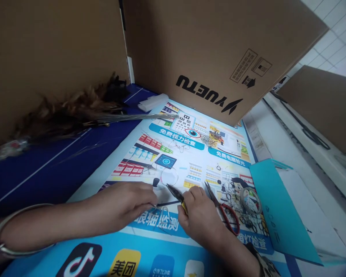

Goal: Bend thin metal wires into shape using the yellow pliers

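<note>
My left hand (132, 200) is closed, thumb and fingertips pinched on a thin bent wire (165, 215) whose loops stick out to the right, low over the printed poster. In my right hand (197, 215) is a pair of needle-nose pliers (176, 194) with a yellow handle; the dark jaws point up and left, a little apart from the wire. Just right of that hand lie red-handled scissors (229, 218), blades toward the back. A clear ring-shaped roll (250, 200) rests among small wire bits and dark rings farther right.
Cardboard boxes (202, 46) wall off the back and left. A bundle of long thin wires (135, 117) and brown feathers (75, 107) lie at the back left. More small metal pieces (209, 138) lie mid-poster. An open turquoise box (285, 215) stands at the right.
</note>
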Motion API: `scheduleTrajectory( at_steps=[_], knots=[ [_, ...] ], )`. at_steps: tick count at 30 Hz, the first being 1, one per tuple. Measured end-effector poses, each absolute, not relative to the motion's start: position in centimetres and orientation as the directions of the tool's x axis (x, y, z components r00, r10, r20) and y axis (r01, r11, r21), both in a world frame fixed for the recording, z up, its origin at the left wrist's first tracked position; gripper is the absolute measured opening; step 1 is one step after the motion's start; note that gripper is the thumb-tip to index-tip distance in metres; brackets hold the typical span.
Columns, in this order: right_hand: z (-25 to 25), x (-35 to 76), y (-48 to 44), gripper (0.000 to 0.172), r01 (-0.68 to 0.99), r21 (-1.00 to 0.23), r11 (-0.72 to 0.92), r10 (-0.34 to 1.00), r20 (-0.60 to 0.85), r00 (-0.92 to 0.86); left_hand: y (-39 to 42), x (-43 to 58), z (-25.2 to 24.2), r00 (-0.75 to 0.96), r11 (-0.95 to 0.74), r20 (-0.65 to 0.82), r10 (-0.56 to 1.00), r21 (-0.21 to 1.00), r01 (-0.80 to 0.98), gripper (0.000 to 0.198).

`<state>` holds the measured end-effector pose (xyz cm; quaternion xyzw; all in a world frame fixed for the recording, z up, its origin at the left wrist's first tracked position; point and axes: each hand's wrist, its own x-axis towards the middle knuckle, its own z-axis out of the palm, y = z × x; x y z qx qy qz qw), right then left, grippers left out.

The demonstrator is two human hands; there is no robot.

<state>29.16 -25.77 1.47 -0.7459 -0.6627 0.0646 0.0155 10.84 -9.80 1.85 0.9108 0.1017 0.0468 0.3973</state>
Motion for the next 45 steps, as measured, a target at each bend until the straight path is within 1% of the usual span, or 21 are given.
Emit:
scheduleTrajectory(
  at_steps=[2, 4, 7, 9, 10, 12, 13, 14, 16, 19, 22, 25, 27, 30, 33, 36, 42, 45],
  knots=[
    [1.5, 29.2, -25.7, 0.017, 0.966, -0.219, -0.139, 0.990, -0.053, 0.130, -9.5, 11.4, 1.2, 0.978, -0.523, -0.102, 0.182, 0.832, 0.184, 0.018],
    [1.6, 29.1, -25.6, 0.017, 0.925, -0.353, -0.140, 0.989, -0.016, 0.144, -9.4, 11.9, 0.3, 0.958, -0.352, -0.205, 0.202, 0.897, 0.266, 0.017],
    [1.8, 28.9, -25.6, 0.018, 0.827, -0.551, -0.112, 0.987, 0.036, 0.158, -9.4, 12.3, -0.7, 0.939, -0.129, -0.265, 0.219, 0.946, 0.297, 0.018],
    [1.6, 28.5, -25.6, 0.016, 0.757, -0.647, -0.096, 0.985, 0.047, 0.165, -9.5, 12.5, -1.1, 0.929, -0.042, -0.278, 0.246, 0.954, 0.297, 0.019],
    [1.4, 28.3, -25.6, 0.013, 0.723, -0.683, -0.103, 0.984, 0.039, 0.176, -9.7, 12.5, -1.2, 0.922, -0.024, -0.278, 0.269, 0.955, 0.295, 0.020],
    [1.0, 27.8, -25.6, 0.009, 0.653, -0.741, -0.156, 0.974, -0.003, 0.228, -10.1, 12.6, -1.5, 0.907, -0.044, -0.262, 0.329, 0.956, 0.292, 0.020],
    [0.8, 27.6, -25.5, 0.012, 0.616, -0.765, -0.187, 0.964, -0.023, 0.264, -10.4, 12.7, -1.7, 0.901, -0.075, -0.242, 0.360, 0.955, 0.286, 0.020],
    [0.6, 27.3, -25.5, 0.018, 0.574, -0.791, -0.211, 0.954, -0.040, 0.297, -10.7, 12.7, -1.9, 0.895, -0.112, -0.224, 0.387, 0.952, 0.286, 0.019],
    [0.4, 26.9, -25.3, 0.025, 0.476, -0.846, -0.239, 0.943, -0.087, 0.320, -11.3, 12.9, -2.1, 0.891, -0.164, -0.179, 0.417, 0.950, 0.268, 0.019],
    [0.2, 26.4, -24.9, 0.032, 0.386, -0.883, -0.268, 0.933, -0.138, 0.332, -12.2, 13.4, -2.3, 0.883, -0.201, -0.157, 0.442, 0.942, 0.268, 0.018],
    [0.1, 26.1, -24.7, 0.029, 0.280, -0.920, -0.275, 0.918, -0.165, 0.361, -12.7, 13.9, -2.4, 0.869, -0.185, -0.142, 0.474, 0.949, 0.256, 0.017],
    [-0.3, 26.2, -24.8, 0.019, 0.154, -0.954, -0.257, 0.906, -0.183, 0.383, -13.0, 14.1, -2.8, 0.877, -0.079, -0.158, 0.454, 0.973, 0.216, 0.019],
    [-0.5, 26.3, -24.9, 0.016, 0.094, -0.970, -0.222, 0.909, -0.171, 0.381, -13.0, 14.0, -3.1, 0.888, -0.009, -0.175, 0.424, 0.980, 0.198, 0.021],
    [-0.8, 26.5, -24.9, 0.020, -0.047, -0.982, -0.183, 0.920, -0.188, 0.344, -12.8, 13.9, -3.2, 0.907, 0.054, -0.168, 0.386, 0.986, 0.160, 0.020],
    [-1.1, 26.6, -24.8, 0.023, -0.176, -0.968, -0.178, 0.921, -0.227, 0.318, -12.6, 13.8, -3.0, 0.934, 0.124, -0.141, 0.328, 0.987, 0.106, 0.017],
    [-1.4, 26.7, -24.7, 0.025, -0.195, -0.967, -0.163, 0.924, -0.219, 0.314, -12.5, 13.8, -2.7, 0.940, 0.133, -0.120, 0.319, 0.988, 0.081, 0.019],
    [-1.4, 26.6, -24.8, 0.028, -0.175, -0.973, -0.148, 0.938, -0.194, 0.286, -12.3, 13.8, -2.1, 0.895, 0.020, -0.081, 0.439, 0.997, 0.081, 0.022],
    [-1.2, 26.3, -24.8, 0.027, -0.182, -0.972, -0.152, 0.937, -0.200, 0.288, -12.2, 13.8, -1.9, 0.887, 0.016, -0.078, 0.455, 0.997, 0.079, 0.020]
  ],
)
